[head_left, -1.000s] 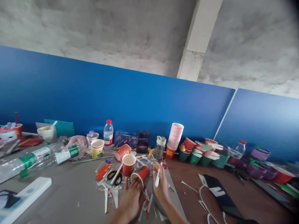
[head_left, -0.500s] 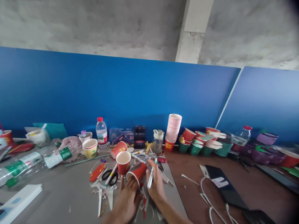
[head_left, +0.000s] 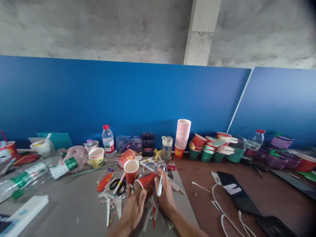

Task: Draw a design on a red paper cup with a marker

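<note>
A red paper cup (head_left: 147,182) lies tilted on its side between my hands, its white rim toward my left. My left hand (head_left: 134,202) grips the cup at its rim, thumb in front and the other fingers partly hidden. In my right hand (head_left: 165,194) is a white marker (head_left: 160,186), slanting up between the fingers, whose tips rest by the cup's base end. Just behind stands an upright red paper cup (head_left: 131,170), and another red cup (head_left: 125,158) lies on its side. Black-handled scissors (head_left: 118,187) and paper scraps (head_left: 118,205) are left of my left hand.
A tall stack of paper cups (head_left: 183,135) and a lidded glass jar (head_left: 167,148) stand at the back by the blue partition (head_left: 138,95). Plastic bottles (head_left: 32,174) lie on the left. A black phone (head_left: 232,186) and a white cable (head_left: 217,204) lie on the right.
My left hand's fingers have come out of the cup's mouth and now grip its rim, thumb in front. The cup has turned slightly. My right hand still holds the marker.
</note>
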`<state>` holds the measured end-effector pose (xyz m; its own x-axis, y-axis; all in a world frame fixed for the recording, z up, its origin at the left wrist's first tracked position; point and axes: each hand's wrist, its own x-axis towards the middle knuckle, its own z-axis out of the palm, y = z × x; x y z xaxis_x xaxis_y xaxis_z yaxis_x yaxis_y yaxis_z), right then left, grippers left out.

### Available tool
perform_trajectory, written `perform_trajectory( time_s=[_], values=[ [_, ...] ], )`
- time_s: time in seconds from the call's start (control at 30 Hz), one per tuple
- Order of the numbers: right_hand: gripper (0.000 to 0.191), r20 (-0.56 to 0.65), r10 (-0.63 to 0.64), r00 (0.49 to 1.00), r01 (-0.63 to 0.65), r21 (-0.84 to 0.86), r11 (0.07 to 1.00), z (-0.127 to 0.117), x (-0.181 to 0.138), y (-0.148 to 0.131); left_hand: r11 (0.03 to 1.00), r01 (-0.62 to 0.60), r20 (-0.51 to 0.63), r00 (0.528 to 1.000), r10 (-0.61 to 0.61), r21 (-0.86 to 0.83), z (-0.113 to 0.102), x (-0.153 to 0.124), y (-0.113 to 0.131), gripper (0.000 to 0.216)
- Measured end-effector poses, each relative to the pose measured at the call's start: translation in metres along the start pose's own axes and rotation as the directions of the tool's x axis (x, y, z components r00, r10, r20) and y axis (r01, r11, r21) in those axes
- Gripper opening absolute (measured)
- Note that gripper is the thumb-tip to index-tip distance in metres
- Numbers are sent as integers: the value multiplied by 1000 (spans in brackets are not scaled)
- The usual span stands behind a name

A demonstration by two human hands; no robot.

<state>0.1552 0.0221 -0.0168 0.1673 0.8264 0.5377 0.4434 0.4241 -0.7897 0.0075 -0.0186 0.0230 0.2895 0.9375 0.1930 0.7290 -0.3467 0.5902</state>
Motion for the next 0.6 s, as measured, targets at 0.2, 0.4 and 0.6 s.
perform_trajectory(
  time_s=[0.2, 0.4, 0.6],
  values=[
    [36, -2, -8, 1000, 8, 5, 1000, -3, 1, -5, 981, 75, -129, 987, -99, -177, 3, 3, -7, 55],
    [35, -5, -29, 1000, 29, -3, 1000, -3, 2, -6, 984, 52, -215, 973, -89, -169, 6, 2, -4, 53],
    [33, -73, -76, 994, 73, -38, 997, -2, 3, 1, 980, 69, -233, 966, -112, -186, 12, 7, -10, 41]
  ],
)
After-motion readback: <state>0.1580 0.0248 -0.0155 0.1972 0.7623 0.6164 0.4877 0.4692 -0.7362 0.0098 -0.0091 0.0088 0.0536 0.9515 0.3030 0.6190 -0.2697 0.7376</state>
